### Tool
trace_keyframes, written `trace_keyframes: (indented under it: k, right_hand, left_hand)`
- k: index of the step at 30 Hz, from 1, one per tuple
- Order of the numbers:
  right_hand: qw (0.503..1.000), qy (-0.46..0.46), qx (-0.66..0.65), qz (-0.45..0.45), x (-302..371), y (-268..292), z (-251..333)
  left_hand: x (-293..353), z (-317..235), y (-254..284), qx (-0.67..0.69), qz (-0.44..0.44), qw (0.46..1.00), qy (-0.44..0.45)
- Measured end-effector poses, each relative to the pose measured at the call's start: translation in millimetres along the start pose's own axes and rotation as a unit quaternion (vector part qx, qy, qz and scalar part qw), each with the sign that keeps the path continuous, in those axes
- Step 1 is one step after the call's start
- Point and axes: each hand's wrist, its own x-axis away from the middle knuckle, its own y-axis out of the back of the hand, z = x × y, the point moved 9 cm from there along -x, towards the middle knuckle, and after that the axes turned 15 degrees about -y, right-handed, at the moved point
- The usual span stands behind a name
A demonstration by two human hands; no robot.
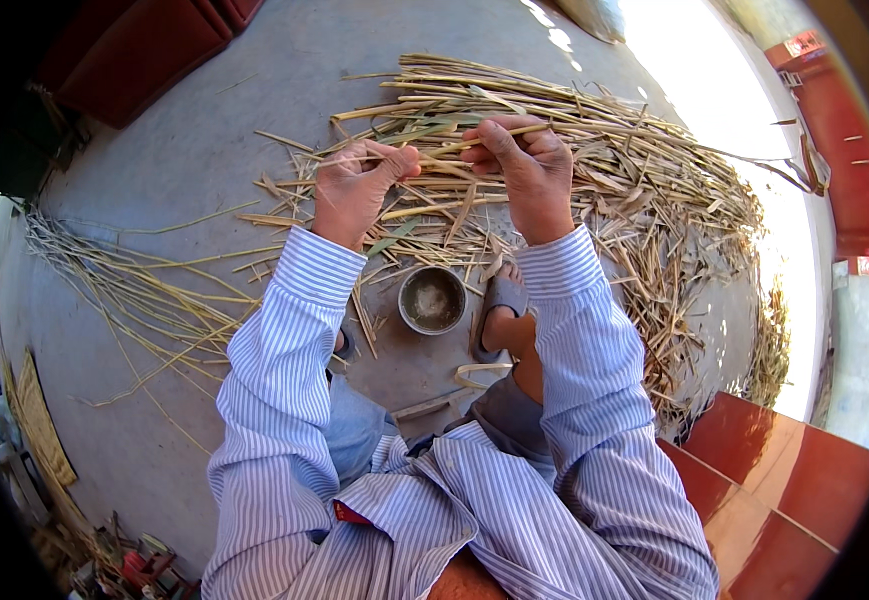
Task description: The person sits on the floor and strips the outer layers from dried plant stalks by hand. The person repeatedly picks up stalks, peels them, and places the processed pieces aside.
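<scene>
Both arms, in blue-and-white striped sleeves, reach forward over a large heap of dry reed stalks (pixel 644 150). A thin yellowish reed stalk (pixel 444 151) runs crosswise between my hands. My left hand (pixel 356 190) pinches its left part between thumb and fingers. My right hand (pixel 529 175) is closed around its right part, thumb on top. Loose leaves and broken stalk pieces lie below the hands. A round metal bowl (pixel 403 312) stands on the floor between my feet; what it holds is hard to make out.
Long thin stems (pixel 154 295) fan out on the grey floor at the left. Dry husks (pixel 659 290) spread to the right. Red tiles (pixel 754 470) lie at lower right, a dark red seat (pixel 139 55) stands at upper left, and a red cabinet (pixel 844 150) is at far right.
</scene>
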Motion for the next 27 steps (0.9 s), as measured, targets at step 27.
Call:
trace_keyframes:
  k: [27]
  right_hand:
    - [0.996,-0.077,-0.034,-0.025,-4.0,16.0,-16.6]
  left_hand:
    - [5.8,-32.0,-18.4,-0.132,0.032,0.976,-0.170]
